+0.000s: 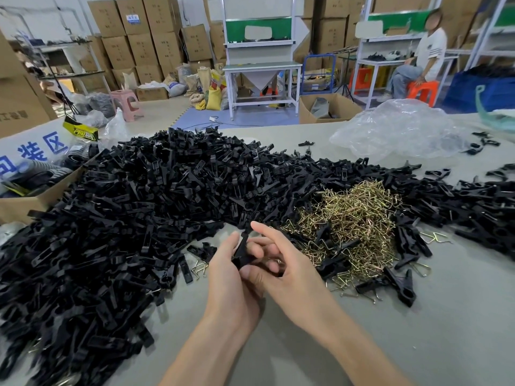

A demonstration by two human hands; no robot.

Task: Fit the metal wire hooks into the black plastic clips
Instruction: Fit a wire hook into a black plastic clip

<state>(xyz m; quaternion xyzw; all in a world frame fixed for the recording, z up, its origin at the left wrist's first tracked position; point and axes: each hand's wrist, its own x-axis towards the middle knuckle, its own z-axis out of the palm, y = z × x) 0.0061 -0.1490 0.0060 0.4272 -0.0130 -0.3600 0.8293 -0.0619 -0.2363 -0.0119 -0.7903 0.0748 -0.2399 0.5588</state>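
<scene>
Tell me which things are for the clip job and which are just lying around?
For the job: held clip in left hand and right hand, pile of black clips, heap of wire hooks.
Just lying about: plastic bag, cardboard box at left, pink stool.

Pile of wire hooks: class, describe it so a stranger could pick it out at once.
Start at the grey table, spread with a wide heap of black plastic clips. Just beyond the right hand lies the pile of wire hooks. It is the only shiny, brass-coloured tangle among matte black parts.
</scene>
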